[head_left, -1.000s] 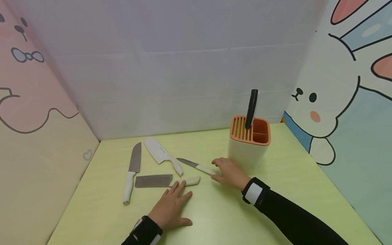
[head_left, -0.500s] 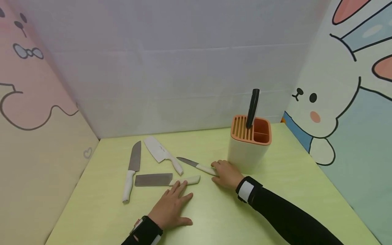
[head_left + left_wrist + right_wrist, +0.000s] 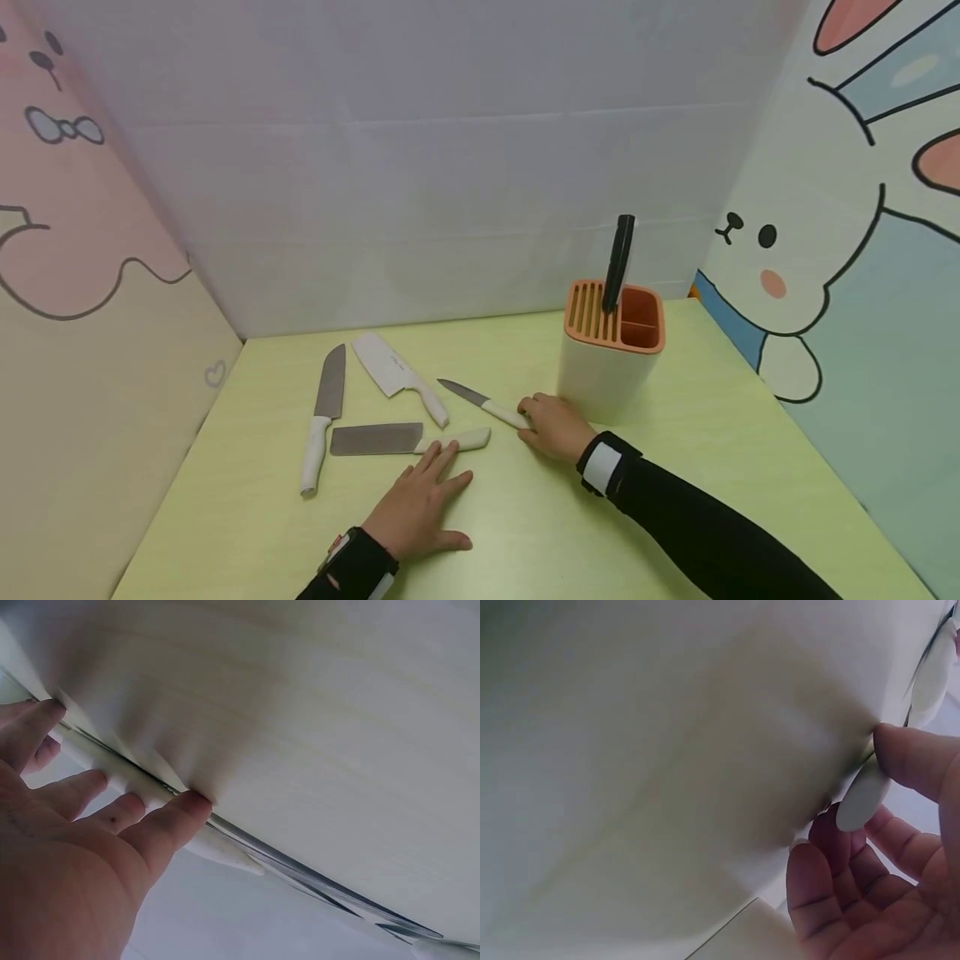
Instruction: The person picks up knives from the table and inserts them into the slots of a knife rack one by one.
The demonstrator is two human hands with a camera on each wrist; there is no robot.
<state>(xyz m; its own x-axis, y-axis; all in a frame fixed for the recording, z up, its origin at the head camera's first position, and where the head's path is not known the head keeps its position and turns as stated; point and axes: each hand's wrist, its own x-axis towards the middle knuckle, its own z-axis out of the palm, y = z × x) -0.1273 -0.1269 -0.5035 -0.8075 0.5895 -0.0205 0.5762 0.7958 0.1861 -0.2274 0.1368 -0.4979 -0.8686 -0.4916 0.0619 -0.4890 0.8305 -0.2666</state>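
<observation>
My right hand [image 3: 557, 427] holds the white handle of a small paring knife [image 3: 498, 410], its blade pointing to the far left. In the right wrist view, thumb and fingers curl about the handle's end [image 3: 862, 799]. My left hand [image 3: 416, 512] lies spread on the table, fingertips at the white handle of a square-bladed kitchen knife [image 3: 377, 440]. Left of that lies a chef's knife [image 3: 330, 387] with its tip away from me. Behind them is a cleaver [image 3: 386, 367], its white handle angled towards me.
Just beyond my right hand stands a cream knife block [image 3: 600, 383] with an orange slotted top. A black-handled knife [image 3: 618, 262] is upright in one of its slots. Printed panels and a pale back wall [image 3: 420, 208] enclose the yellow table [image 3: 247, 467].
My right hand has shifted slightly towards me and left. The paring knife's tip has swung a little to the right and away. The left hand has stayed put.
</observation>
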